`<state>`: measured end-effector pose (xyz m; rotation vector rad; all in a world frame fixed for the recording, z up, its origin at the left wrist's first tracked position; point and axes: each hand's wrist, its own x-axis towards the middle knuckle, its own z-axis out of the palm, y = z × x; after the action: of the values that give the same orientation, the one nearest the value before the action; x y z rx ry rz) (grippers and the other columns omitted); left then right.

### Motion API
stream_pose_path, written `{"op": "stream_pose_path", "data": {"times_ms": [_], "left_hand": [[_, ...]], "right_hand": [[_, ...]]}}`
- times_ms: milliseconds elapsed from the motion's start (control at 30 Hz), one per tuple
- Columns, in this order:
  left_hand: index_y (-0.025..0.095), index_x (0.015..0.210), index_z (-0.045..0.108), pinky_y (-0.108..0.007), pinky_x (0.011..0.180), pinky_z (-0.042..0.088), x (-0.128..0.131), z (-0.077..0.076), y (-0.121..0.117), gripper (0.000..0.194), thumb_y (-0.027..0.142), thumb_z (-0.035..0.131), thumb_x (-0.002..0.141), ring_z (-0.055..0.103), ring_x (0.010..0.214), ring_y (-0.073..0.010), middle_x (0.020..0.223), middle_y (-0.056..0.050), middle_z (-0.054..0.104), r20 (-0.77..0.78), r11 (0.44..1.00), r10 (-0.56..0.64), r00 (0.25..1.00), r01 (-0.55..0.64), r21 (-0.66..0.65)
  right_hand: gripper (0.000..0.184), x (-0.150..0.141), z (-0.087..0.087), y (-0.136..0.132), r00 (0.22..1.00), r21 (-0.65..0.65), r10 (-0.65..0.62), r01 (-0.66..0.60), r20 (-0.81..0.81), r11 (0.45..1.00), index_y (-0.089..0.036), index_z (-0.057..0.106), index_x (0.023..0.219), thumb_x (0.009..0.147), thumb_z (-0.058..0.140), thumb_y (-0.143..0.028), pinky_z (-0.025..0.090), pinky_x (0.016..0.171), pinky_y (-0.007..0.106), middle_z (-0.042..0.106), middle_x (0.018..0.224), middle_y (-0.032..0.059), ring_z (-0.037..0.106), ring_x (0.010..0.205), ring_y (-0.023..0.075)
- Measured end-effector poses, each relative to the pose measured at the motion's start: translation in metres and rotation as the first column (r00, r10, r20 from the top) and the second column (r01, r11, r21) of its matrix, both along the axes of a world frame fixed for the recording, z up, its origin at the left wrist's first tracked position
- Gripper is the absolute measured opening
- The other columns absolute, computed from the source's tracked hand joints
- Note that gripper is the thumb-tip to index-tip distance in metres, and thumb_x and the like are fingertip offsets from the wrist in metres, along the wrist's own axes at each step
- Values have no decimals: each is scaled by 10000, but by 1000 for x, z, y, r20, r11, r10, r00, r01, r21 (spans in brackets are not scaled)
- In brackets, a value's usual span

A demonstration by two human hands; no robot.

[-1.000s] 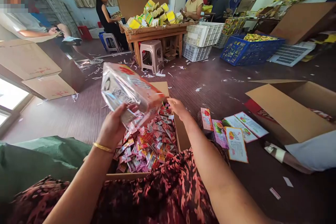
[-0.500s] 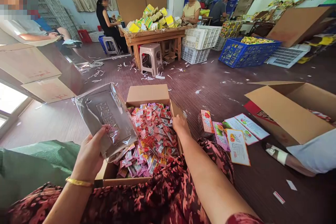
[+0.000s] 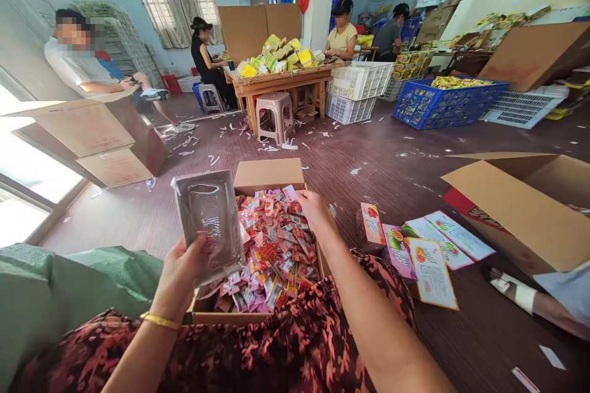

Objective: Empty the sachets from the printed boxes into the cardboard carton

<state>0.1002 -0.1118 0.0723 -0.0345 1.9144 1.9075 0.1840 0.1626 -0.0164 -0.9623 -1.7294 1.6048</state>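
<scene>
- Gripping clear plastic tray (image 3: 203,196) in left hand (image 3: 177,270) near carton (image 3: 270,174); could dent it through thumb pressure.
- Apparently pinching small packet (image 3: 289,193) in right hand (image 3: 317,212) above sachets (image 3: 276,245); could drop it through slight grip.

White paper scraps (image 3: 289,146) are strewn across the dark reddish-brown, ribbed floor (image 3: 391,178), by which a packet-filled brown cardboard box (image 3: 270,175), an orange printed carton (image 3: 371,227), overlapping fruit-printed sheets (image 3: 432,273) and a blue plastic crate (image 3: 442,107) are supported.
</scene>
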Motion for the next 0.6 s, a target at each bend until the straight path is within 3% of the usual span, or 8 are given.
{"op": "stream_pose_path", "data": {"times_ms": [167, 400, 500, 600], "left_hand": [[142, 879, 622, -222, 569, 532, 11, 1, 14, 257, 293, 705, 689, 630, 616, -135, 751, -31, 672, -40, 994, -106, 994, 104, -41], [146, 899, 592, -238, 552, 521, 17, 7, 21, 367, 344, 731, 623, 618, 600, -139, 725, -13, 645, -108, 987, -155, 982, 151, -48], [148, 904, 573, -234, 523, 504, 22, 11, 21, 440, 362, 768, 573, 605, 571, -136, 710, -6, 643, -116, 986, -166, 979, 164, -24], [141, 906, 567, -235, 512, 492, 29, 18, 23, 445, 342, 773, 567, 598, 566, -137, 706, -14, 649, -106, 987, -153, 983, 156, 26]], "right_hand": [[332, 14, 36, -29, 983, 44, 94, -88, -156, 995, -181, 728, 915, 798, 555, -439, 537, 755, 307, 750, 905, 45, 683, 800, 200], [268, 22, 63, -47, 973, 263, 146, -96, -176, 960, -196, 730, 995, 875, 544, -347, 521, 805, 328, 752, 987, 68, 697, 884, 226], [269, 26, 75, -61, 962, 254, 177, -122, -207, 960, -181, 724, 1040, 892, 528, -292, 530, 754, 296, 754, 973, 66, 706, 818, 200], [277, 33, 87, -74, 950, 249, 218, -161, -225, 955, -167, 725, 1041, 899, 514, -276, 522, 664, 270, 749, 831, 52, 695, 691, 179]]}}
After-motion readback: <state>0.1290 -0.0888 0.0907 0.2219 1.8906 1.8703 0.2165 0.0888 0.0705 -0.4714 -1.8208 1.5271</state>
